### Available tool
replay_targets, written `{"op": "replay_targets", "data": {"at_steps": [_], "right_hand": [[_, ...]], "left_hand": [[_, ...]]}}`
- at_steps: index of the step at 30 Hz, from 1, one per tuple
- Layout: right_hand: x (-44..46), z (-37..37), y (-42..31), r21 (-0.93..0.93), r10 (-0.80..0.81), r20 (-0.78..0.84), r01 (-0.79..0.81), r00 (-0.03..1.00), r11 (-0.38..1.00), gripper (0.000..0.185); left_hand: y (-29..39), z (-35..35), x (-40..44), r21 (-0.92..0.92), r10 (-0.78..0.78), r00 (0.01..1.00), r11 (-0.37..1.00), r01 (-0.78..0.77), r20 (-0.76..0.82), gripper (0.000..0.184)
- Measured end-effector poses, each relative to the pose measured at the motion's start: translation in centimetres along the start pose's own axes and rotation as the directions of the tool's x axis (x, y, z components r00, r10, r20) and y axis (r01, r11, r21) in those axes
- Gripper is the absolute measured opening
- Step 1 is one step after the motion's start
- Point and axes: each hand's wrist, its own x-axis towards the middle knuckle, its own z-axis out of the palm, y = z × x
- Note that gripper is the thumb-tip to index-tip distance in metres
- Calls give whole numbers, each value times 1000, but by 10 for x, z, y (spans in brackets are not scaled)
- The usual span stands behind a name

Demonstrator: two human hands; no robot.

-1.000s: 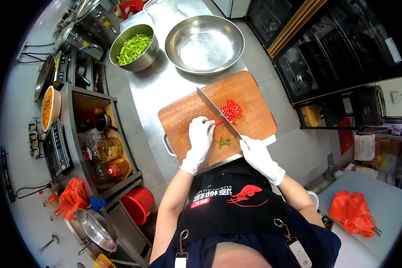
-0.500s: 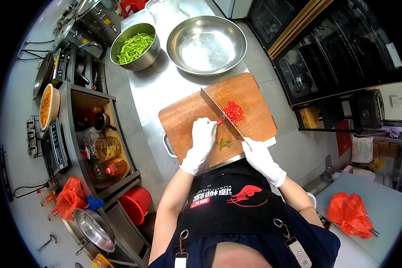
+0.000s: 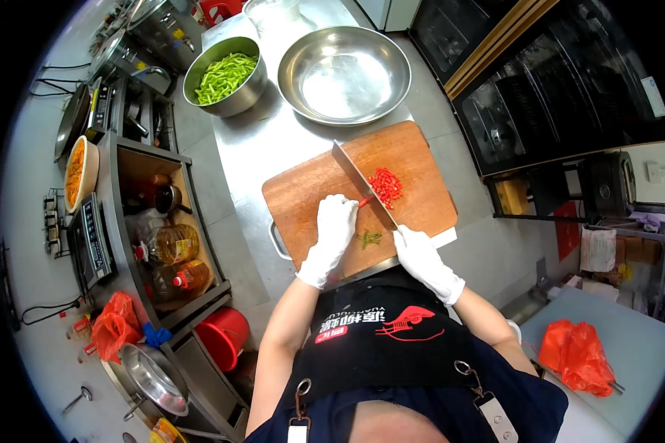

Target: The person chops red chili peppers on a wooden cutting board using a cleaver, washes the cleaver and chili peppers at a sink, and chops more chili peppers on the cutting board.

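Red pepper: a short length [image 3: 364, 201] is lying near the centre of the cutting board [image 3: 295, 193], between the left fingertips and the blade.
Left hand: the gloved hand [image 3: 335, 225], at 7 o'clock from board centre, is pinning the pepper with bunched fingers.
Right hand: the gloved hand [image 3: 423, 260], between 4 and 5 o'clock, is grasping the knife [image 3: 357, 173] by its handle, which the glove is hiding.
Blade: it is pointing towards 11 o'clock.
Chopped red pieces: they are sitting in a heap [image 3: 385, 188] at 3 o'clock, just beyond the blade.
Green scraps: they are lying [image 3: 370, 238] at 6 o'clock.
Handling: the pepper is probably being light, fairly firm and slick-skinned; holding its uncut end with tucked fingertips is looking safest.
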Motion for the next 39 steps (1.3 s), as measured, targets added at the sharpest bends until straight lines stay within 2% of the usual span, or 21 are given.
{"op": "replay_targets", "data": {"at_steps": [4,13,19,22,25,27,29,30,33,36,39], "right_hand": [[-3,-15,7,134,38,1,-38,999,990,27],[-11,-24,-5,88,-3,31,0,1000,996,27],[-4,-20,-5,-30,14,109,-10,994,1000,26],[0,-7,-5,-15,46,77,-45,996,999,28],[-3,-4,10,70,-51,-49,55,997,996,28],[1,-14,14,172,158,113,-176,981,969,28],[1,-38,-5,237,340,301,-415,891,878,29],[-1,-30,15,100,130,199,-152,971,983,30],[-10,-23,22,77,17,14,-18,1000,997,30],[-14,-25,14,112,15,-23,-12,1000,994,30],[-14,-30,5,118,54,16,-56,998,991,29]], "left_hand": [[0,2,-1,-26,-12,999,1000,11,-37,5],[0,2,0,-19,-17,1000,1000,17,-20,5],[-3,4,-1,-12,16,1000,1000,-16,-24,5],[-2,4,-3,-26,1,999,1000,-2,-42,5],[0,6,-5,-69,-15,998,998,10,-67,5],[1,10,-5,-88,-23,995,996,15,-93,6],[2,11,-5,-89,-31,995,996,23,-96,6],[4,11,-2,-84,-31,996,996,24,-86,6],[8,14,4,-72,-36,998,997,32,-54,7],[9,15,6,-74,-37,998,997,33,-52,7],[8,18,5,-85,-22,997,996,16,-67,5]]}}
